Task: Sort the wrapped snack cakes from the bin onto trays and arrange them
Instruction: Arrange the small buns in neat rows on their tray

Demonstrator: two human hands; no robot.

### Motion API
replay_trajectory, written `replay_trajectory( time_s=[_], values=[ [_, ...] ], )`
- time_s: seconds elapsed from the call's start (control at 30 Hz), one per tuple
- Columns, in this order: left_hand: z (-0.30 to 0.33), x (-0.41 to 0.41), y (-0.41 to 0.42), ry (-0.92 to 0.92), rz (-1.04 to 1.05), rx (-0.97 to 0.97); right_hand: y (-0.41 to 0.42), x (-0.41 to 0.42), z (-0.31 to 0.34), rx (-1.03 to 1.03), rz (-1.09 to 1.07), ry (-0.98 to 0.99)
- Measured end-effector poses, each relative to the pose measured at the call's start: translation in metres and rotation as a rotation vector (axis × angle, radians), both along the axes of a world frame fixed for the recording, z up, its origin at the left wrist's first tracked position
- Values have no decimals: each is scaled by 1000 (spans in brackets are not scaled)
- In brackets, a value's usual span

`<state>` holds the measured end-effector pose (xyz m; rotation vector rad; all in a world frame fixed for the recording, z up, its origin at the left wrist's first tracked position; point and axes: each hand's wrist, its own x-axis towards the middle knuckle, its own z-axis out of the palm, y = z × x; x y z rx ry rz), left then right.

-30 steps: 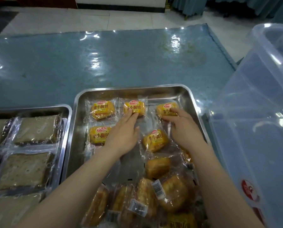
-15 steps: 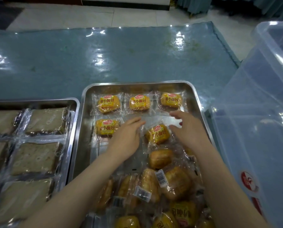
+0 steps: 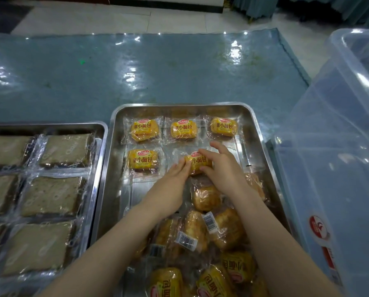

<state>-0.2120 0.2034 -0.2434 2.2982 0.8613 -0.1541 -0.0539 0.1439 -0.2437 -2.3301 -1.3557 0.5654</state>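
Note:
A steel tray point(image 3: 262, 133) holds yellow wrapped snack cakes. Three lie in its far row point(image 3: 183, 129), and one point(image 3: 143, 160) starts the second row at the left. A fifth cake point(image 3: 198, 162) lies flat in the middle of the second row. My left hand point(image 3: 170, 187) touches its left end with the fingertips. My right hand point(image 3: 224, 168) rests over its right side, fingers spread. The near half of the tray carries a loose heap of wrapped cakes point(image 3: 203, 236), some upside down with barcodes showing.
A second steel tray point(image 3: 100, 168) at the left is filled with flat brown wrapped cakes point(image 3: 50, 196). A large clear plastic bin point(image 3: 333, 146) stands against the right side of the tray. Beyond the trays stretches the blue plastic-covered table point(image 3: 136, 71).
Both hands drew back from the far row. The cake between them slid up and straightened into the middle of the second row, with both hands now closing in on its ends.

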Motion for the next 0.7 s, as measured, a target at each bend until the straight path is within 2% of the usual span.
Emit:
replay_trajectory(
  time_s=[0.1,0.27,0.33,0.47,0.53,0.63,0.7],
  values=[
    [1,5,1,54,-16,13,0,0,-3,-19,-29,-3],
    [4,7,1,47,11,-29,0,-6,-8,-13,-88,0],
    [7,4,2,-11,41,-33,1,-8,-7,-5,-100,8],
    [17,-7,6,-240,160,-73,9,-12,-3,81,-98,27],
    [23,-16,8,-325,209,-90,14,-14,-2,55,-80,33],
    [28,-30,7,-391,247,-107,15,-17,3,46,-80,62],
    [29,-40,4,-391,268,-132,6,-17,11,127,-133,75]
  ],
)
